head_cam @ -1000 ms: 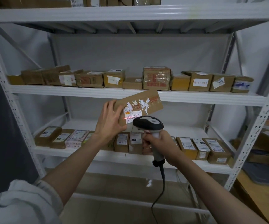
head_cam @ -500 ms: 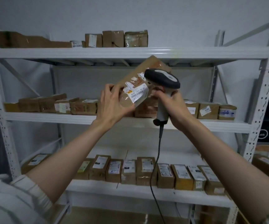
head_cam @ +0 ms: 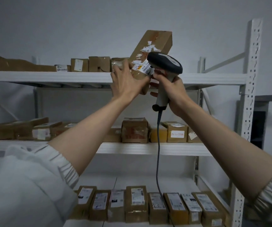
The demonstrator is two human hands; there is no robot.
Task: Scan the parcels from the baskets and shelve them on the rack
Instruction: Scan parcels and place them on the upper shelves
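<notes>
The white steel rack fills the view, its perforated right upright standing well clear of both arms. On the top shelf a row of small cardboard boxes runs from the left end to about the middle; the stretch of that shelf to the right of the hands, as far as the upright, lies bare, with grey wall above it. The middle shelf carries boxes along most of its length, and the lowest shelf in view holds a close row of labelled cartons set side by side.

The parcel, a long brown carton with torn tape and a white barcode label near its lower end, is held in the air, tilted with its top leaning right, its lower end about level with the top shelf's front edge and its upper end well above it. The left hand grips that lower end, fingers wrapped round the far left side and thumb on the near face. The right hand is clamped round the grip of the barcode scanner, whose dark head sits just beside the label, perhaps touching it. Its cable hangs straight down in front of the lower shelves.
</notes>
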